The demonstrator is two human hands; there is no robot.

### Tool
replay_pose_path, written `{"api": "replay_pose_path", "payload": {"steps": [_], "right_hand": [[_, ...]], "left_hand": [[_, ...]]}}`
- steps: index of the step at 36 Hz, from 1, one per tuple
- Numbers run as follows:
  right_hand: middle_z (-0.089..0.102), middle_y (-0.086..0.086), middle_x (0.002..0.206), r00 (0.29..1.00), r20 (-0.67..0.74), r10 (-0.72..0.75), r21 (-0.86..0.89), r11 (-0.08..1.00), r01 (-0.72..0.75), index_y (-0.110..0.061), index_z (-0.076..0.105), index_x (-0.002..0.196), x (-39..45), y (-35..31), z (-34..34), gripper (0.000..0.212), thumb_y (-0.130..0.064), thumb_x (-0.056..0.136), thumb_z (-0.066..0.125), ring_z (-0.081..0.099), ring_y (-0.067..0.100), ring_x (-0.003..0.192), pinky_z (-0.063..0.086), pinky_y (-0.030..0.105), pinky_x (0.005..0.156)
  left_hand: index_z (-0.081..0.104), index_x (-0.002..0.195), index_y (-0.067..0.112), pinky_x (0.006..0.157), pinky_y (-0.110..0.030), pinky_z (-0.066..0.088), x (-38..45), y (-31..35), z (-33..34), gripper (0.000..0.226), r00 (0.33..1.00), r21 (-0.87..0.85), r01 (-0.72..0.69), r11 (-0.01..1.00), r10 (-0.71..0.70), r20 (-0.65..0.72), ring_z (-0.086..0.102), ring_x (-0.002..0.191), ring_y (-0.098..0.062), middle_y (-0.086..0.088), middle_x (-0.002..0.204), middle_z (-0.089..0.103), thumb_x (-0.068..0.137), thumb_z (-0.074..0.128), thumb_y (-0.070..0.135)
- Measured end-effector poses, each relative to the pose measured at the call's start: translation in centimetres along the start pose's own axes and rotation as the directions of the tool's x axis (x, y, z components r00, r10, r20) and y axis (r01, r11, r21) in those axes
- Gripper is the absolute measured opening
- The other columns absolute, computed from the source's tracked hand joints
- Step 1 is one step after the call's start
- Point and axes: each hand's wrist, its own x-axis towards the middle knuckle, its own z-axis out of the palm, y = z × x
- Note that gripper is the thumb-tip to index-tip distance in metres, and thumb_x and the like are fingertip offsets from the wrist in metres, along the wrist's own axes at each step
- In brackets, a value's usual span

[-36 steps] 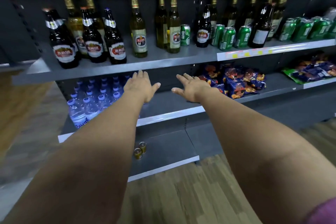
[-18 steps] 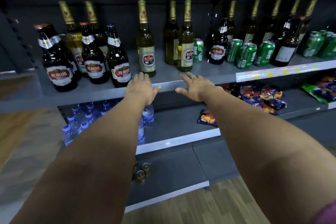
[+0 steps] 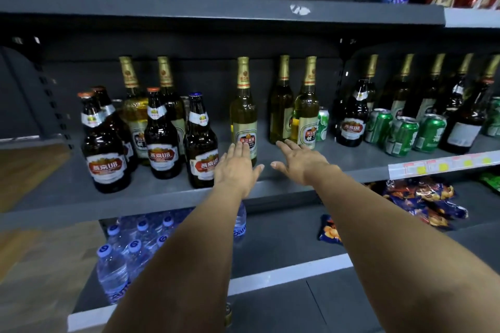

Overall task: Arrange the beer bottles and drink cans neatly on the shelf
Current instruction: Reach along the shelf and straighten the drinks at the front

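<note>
Both arms are stretched forward, the left hand (image 3: 236,167) and right hand (image 3: 299,161) flat, palms down, fingers straight, holding nothing.

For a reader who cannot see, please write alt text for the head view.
Two open hands, left hand and right hand, reach toward a pale gold-necked beer bottle on a grey shelf. Dark beer bottles stand left, green cans right.

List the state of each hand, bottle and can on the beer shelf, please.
Left hand: open, holding nothing.
Right hand: open, holding nothing.
Lone gold-necked pale glass beer bottle: upright, capped.
Dark brown glass beer bottles: upright, capped.
Green metal drink cans: upright.
</note>
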Motion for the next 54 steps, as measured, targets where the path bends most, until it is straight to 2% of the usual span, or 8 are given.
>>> {"api": "replay_pose_path", "payload": {"steps": [10, 14, 21, 29, 35, 39, 46, 54], "right_hand": [[0.025, 0.009, 0.156, 0.986, -0.130, -0.100, 0.017, 0.995, 0.103, -0.016, 0.012, 0.154, 1.3, -1.5, -2.5, 0.061, -0.045, 0.103, 0.029, 0.030, 0.031, 0.139, 0.034, 0.044, 0.107], [0.038, 0.011, 0.146, 0.979, -0.178, -0.104, 0.016, 0.994, 0.109, -0.016, 0.020, 0.150, 1.5, -2.4, -2.8, 0.054, -0.031, 0.101, 0.040, 0.041, 0.031, 0.130, 0.041, 0.044, 0.098], [0.049, 0.011, 0.137, 0.948, -0.293, -0.125, 0.050, 0.988, 0.146, -0.015, 0.031, 0.143, 1.6, -6.2, -3.0, 0.047, -0.030, 0.100, 0.042, 0.046, 0.031, 0.124, 0.044, 0.041, 0.090], [0.053, 0.013, 0.132, 0.907, -0.411, -0.087, 0.212, 0.959, 0.188, -0.014, 0.032, 0.141, 2.9, -11.7, -6.1, 0.052, -0.046, 0.101, 0.036, 0.053, 0.032, 0.118, 0.045, 0.040, 0.085], [0.043, 0.014, 0.144, 0.977, -0.213, 0.014, 0.510, 0.854, 0.099, -0.016, 0.007, 0.152, 4.8, -15.4, -3.1, 0.099, -0.069, 0.083, 0.054, 0.048, 0.032, 0.127, 0.045, 0.041, 0.094], [0.039, 0.009, 0.146, 0.965, -0.245, 0.093, 0.608, 0.790, 0.078, -0.021, 0.003, 0.151, 5.6, -16.7, -0.8, 0.109, -0.068, 0.075, 0.065, 0.050, 0.032, 0.124, 0.048, 0.044, 0.089], [0.053, 0.007, 0.126, 0.918, -0.353, 0.182, 0.617, 0.782, 0.082, -0.016, 0.032, 0.128, 6.4, -17.5, 0.4, 0.078, -0.060, 0.076, 0.069, 0.059, 0.032, 0.110, 0.049, 0.040, 0.080], [0.056, 0.002, 0.110, 0.865, -0.440, 0.240, 0.591, 0.803, 0.078, -0.019, 0.038, 0.110, 6.8, -17.5, 1.1, 0.070, -0.070, 0.071, 0.066, 0.062, 0.028, 0.098, 0.044, 0.034, 0.066]], "left_hand": [[0.021, 0.152, 0.010, 0.118, -0.034, 0.019, -0.2, -0.2, -1.7, 0.064, 0.994, 0.028, -0.013, 1.000, 0.016, -0.110, 0.022, 0.146, -0.023, -0.010, 0.157, 0.027, 0.101, 0.037, 0.045], [0.044, 0.136, 0.015, 0.094, -0.034, 0.040, -1.3, -0.3, -3.1, 0.041, 0.971, 0.078, -0.029, 0.997, 0.046, -0.234, 0.046, 0.121, -0.022, -0.006, 0.128, 0.054, 0.100, 0.040, 0.036], [0.055, 0.111, 0.014, 0.077, -0.034, 0.041, -3.6, -3.6, -5.9, 0.027, 0.927, 0.138, 0.063, 0.988, -0.006, -0.376, 0.048, 0.112, -0.022, -0.005, 0.112, 0.056, 0.100, 0.039, 0.032], [0.046, 0.125, 0.014, 0.080, -0.035, 0.043, -4.1, -9.1, -6.6, 0.031, 0.927, 0.040, 0.229, 0.973, -0.206, -0.315, 0.043, 0.118, -0.024, -0.006, 0.124, 0.047, 0.098, 0.044, 0.028], [0.031, 0.140, 0.011, 0.093, -0.040, 0.044, -2.7, -13.4, -6.0, 0.054, 0.870, -0.244, 0.395, 0.886, -0.446, -0.211, 0.038, 0.129, -0.030, -0.012, 0.140, 0.037, 0.095, 0.056, 0.025], [0.016, 0.149, 0.012, 0.103, -0.044, 0.038, -1.3, -15.8, -4.2, 0.075, 0.846, -0.385, 0.459, 0.801, -0.526, -0.086, 0.033, 0.135, -0.034, -0.016, 0.149, 0.026, 0.092, 0.062, 0.026], [-0.003, 0.154, 0.020, 0.108, -0.046, 0.035, 1.5, -16.6, -2.4, 0.096, 0.851, -0.490, 0.426, 0.760, -0.520, -0.067, 0.025, 0.142, -0.035, -0.013, 0.161, 0.005, 0.089, 0.066, 0.033], [-0.003, 0.154, 0.026, 0.108, -0.046, 0.035, 5.0, -16.7, -2.3, 0.108, 0.801, -0.666, 0.411, 0.622, -0.595, -0.061, 0.029, 0.141, -0.034, -0.012, 0.159, 0.017, 0.081, 0.075, 0.038]]}}
